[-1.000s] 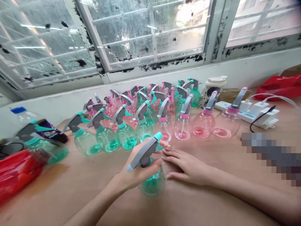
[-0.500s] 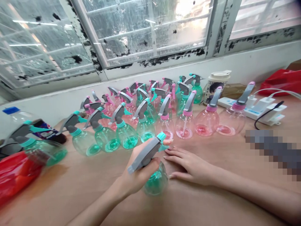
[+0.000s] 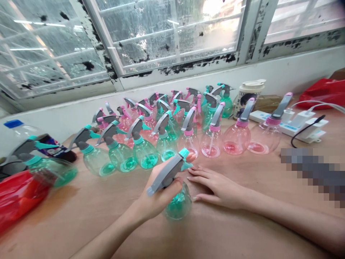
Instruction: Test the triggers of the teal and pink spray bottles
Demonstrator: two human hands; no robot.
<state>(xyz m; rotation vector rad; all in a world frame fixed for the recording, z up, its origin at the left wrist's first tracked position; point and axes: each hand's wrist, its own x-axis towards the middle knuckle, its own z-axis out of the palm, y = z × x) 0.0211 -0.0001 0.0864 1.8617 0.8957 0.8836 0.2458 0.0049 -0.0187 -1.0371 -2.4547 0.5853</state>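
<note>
My left hand (image 3: 161, 190) is wrapped round the neck of a green spray bottle (image 3: 178, 205), under its grey trigger head with a turquoise nozzle. The bottle is upright at the front middle of the table, its neck hidden by my fingers. My right hand (image 3: 219, 187) lies on the table just right of that bottle, fingers stretched out and holding nothing. Beyond my hands stands a front row of spray bottles, green ones (image 3: 145, 154) to the left and pink ones (image 3: 237, 138) to the right. Several more pink and green bottles crowd behind them.
A red plastic bag (image 3: 18, 198) and a dark drink bottle (image 3: 54, 147) lie at the left. On the right are a lidded cup (image 3: 248, 97), a white power strip (image 3: 299, 124) with cables and another red bag (image 3: 323, 95). Windows (image 3: 172, 32) rise behind the wooden table (image 3: 107, 212).
Hardly anything differs. My left hand and the green spray bottle sit slightly higher in the view, and my right hand stays beside them, fingers outstretched.
</note>
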